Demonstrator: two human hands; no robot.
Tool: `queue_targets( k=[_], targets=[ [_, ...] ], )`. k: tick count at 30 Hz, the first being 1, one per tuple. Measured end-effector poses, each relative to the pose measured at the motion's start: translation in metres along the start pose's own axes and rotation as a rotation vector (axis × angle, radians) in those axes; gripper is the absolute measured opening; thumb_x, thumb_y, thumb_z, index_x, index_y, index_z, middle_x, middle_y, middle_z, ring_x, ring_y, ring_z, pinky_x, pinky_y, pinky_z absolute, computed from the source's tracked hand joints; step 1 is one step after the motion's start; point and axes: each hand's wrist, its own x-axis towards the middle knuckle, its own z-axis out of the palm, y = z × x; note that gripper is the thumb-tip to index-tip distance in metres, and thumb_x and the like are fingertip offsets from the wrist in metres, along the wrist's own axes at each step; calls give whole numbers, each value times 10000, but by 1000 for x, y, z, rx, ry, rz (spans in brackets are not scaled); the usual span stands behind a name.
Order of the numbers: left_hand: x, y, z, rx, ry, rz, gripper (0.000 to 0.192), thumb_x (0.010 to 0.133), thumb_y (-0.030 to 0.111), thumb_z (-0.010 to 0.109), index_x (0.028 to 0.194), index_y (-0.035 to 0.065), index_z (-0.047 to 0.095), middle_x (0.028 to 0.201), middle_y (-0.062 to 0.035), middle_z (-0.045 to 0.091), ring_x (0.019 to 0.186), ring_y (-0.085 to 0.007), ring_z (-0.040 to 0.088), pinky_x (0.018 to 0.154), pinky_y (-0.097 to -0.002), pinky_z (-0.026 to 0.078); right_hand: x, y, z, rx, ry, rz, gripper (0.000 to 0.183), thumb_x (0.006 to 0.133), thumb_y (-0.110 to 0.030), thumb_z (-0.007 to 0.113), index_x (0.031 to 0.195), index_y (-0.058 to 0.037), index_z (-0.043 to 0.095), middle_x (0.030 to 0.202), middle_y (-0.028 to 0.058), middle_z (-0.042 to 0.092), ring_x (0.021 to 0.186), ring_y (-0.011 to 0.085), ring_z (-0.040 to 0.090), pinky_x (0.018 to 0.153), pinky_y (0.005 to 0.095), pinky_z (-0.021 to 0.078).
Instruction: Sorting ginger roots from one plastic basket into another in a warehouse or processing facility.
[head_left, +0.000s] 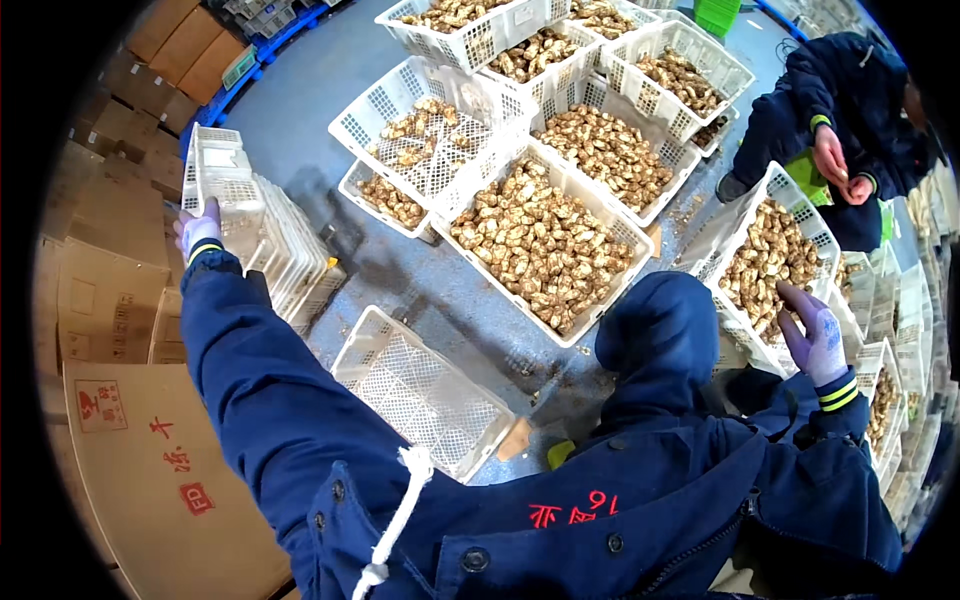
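My left hand (199, 225), in a pale purple glove, reaches out to the left and touches the top of a stack of white plastic crates (279, 244); whether its fingers grip the rim I cannot tell. My right hand (811, 335), gloved alike, is at the right with thumb and fingers apart, at the edge of a tilted white crate (838, 259) of brown-and-cream knobbly pieces (772, 255), perhaps mushrooms or tubers. In front of me, a large white crate (489, 274) is heaped with similar pieces. A white crate with a mesh bottom (424, 397) lies on the floor without pieces in it.
Several more white crates (442, 169) with such pieces stand ahead, some overlapping. A co-worker in dark clothing (847, 127) sits at the upper right, both hands together. Cardboard boxes (165, 480) line the left side, near a blue pallet (289, 34). More filled crates (885, 397) stand at the far right.
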Motion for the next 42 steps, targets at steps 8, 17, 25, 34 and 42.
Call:
queue_targets(
  k=[8, 17, 25, 34, 42],
  targets=[
    [-25, 20, 33, 82, -1, -70, 843, 735, 537, 619, 1383, 80, 333, 1405, -167, 357, 1299, -357, 326, 1055, -432, 301, 8, 8, 15, -31, -45, 40, 345, 812, -84, 586, 1153, -38, 567, 1047, 170, 626, 1002, 322, 587, 868, 374, 455],
    [5, -16, 38, 183, 87, -98, 819, 733, 535, 611, 1388, 136, 326, 1394, -79, 380, 1270, -302, 370, 1006, -466, 347, 21, 7, 26, -21, -107, 25, 348, 801, -82, 594, 1145, -38, 571, 1016, 176, 629, 957, 320, 598, 835, 375, 467],
    [-74, -36, 30, 378, -106, 84, 611, 785, 566, 560, 942, -16, 665, 1009, -222, 639, 944, -330, 616, 860, -420, 460, 15, -13, 18, -7, -105, -28, 349, 796, -73, 613, 1140, -29, 572, 1012, 177, 628, 941, 339, 589, 831, 386, 458],
    [-353, -41, -30, -131, 137, 375, 462, 756, 400, 688, 676, -35, 557, 630, -204, 544, 613, -371, 532, 608, -468, 419, -2, 1, 14, 49, -71, -44, 339, 818, -63, 594, 1155, -26, 572, 1044, 160, 625, 973, 304, 591, 840, 360, 454],
    [-559, -72, 30, 231, -431, 96, 409, 768, 393, 626, 758, -15, 645, 785, -218, 624, 801, -337, 610, 736, -416, 463, -8, 8, 17, 188, -19, -252, 326, 826, -77, 593, 1149, -38, 574, 1036, 164, 628, 959, 321, 597, 832, 368, 460]
  ],
)
